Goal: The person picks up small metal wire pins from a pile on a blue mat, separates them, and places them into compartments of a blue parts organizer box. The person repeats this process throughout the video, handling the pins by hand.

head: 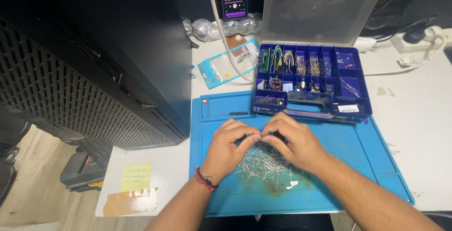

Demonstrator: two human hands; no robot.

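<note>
Loose heap of thin silver metal pins (266, 164) is lying on the blue silicone work mat (358, 160), directly beneath and between both hands. Left hand (228, 147) and right hand (294, 141) are meeting fingertip to fingertip just above the heap, pinching something too small to identify. Blue plastic compartment organiser box (313, 80) is sitting open just beyond the hands on the white tabletop (419, 132).

White table (414, 118) carries blue mat (358, 151), yellow note (135, 177).

White desk (414, 132), black cabinet (94, 47), wood floor (33, 188).
</note>
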